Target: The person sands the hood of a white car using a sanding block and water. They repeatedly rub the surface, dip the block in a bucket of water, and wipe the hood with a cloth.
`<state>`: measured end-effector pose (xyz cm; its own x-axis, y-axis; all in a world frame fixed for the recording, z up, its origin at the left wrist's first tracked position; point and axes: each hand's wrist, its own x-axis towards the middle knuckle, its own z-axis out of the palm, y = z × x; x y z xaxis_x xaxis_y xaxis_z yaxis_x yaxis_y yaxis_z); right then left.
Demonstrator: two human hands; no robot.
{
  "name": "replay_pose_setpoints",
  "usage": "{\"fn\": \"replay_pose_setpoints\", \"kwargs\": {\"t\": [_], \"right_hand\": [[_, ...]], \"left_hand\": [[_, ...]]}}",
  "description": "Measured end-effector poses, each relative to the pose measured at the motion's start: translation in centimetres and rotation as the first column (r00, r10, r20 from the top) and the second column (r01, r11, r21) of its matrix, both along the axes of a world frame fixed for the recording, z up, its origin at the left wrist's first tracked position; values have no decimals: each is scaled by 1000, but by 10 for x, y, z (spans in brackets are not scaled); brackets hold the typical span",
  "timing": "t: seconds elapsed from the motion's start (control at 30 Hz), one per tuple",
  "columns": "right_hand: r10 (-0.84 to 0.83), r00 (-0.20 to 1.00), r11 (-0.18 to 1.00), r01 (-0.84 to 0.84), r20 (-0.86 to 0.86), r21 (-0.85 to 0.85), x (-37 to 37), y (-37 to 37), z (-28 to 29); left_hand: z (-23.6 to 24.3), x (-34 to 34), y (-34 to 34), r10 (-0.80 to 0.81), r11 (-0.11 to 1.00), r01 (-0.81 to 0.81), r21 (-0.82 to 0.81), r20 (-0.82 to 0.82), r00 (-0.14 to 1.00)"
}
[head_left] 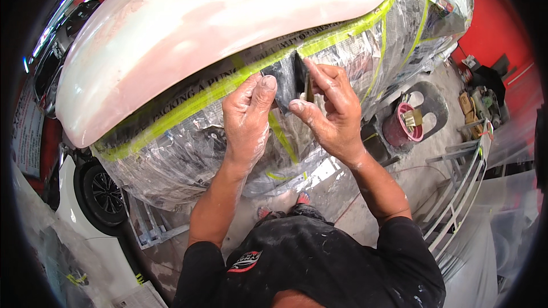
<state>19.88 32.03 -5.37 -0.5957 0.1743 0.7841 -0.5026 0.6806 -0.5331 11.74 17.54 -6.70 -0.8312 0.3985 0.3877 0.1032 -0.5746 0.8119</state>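
My left hand and my right hand are raised together in front of a masked car body panel. Between them they hold a dark, folded sheet of abrasive paper; the left thumb presses its lower left side, and the right thumb and fingers pinch its right edge. Just behind it runs a strip of yellow-green masking tape along the lower border of the pale pink-white sanded panel. Clear plastic sheeting over newspaper covers the body below the tape.
A white car with a dark wheel stands at lower left. A red bucket sits on the concrete floor at right, beside a metal rack. Tools lie by the red wall at far right.
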Motion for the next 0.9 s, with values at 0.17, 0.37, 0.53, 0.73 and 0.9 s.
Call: {"fn": "replay_pose_setpoints", "kwargs": {"t": [0.17,0.37,0.53,0.73,0.9], "right_hand": [[-2,985,969,44,170,-242,9,18,-9],[405,894,761,-214,190,-613,-5,60,8],[453,874,846,-360,175,-393,-24,120,27],[-27,987,914,88,-157,395,-103,308,110],[-265,943,573,320,-199,755,-221,420,160]], "left_hand": [[-3,0,-2,182,941,-230,-248,-201,963],[12,-3,30,305,940,-329,-92,-207,929],[28,-1,65,429,833,-510,-215,-329,841],[39,12,83,629,588,-766,-260,-448,635],[51,25,106,686,531,-811,-245,-437,581]]}}
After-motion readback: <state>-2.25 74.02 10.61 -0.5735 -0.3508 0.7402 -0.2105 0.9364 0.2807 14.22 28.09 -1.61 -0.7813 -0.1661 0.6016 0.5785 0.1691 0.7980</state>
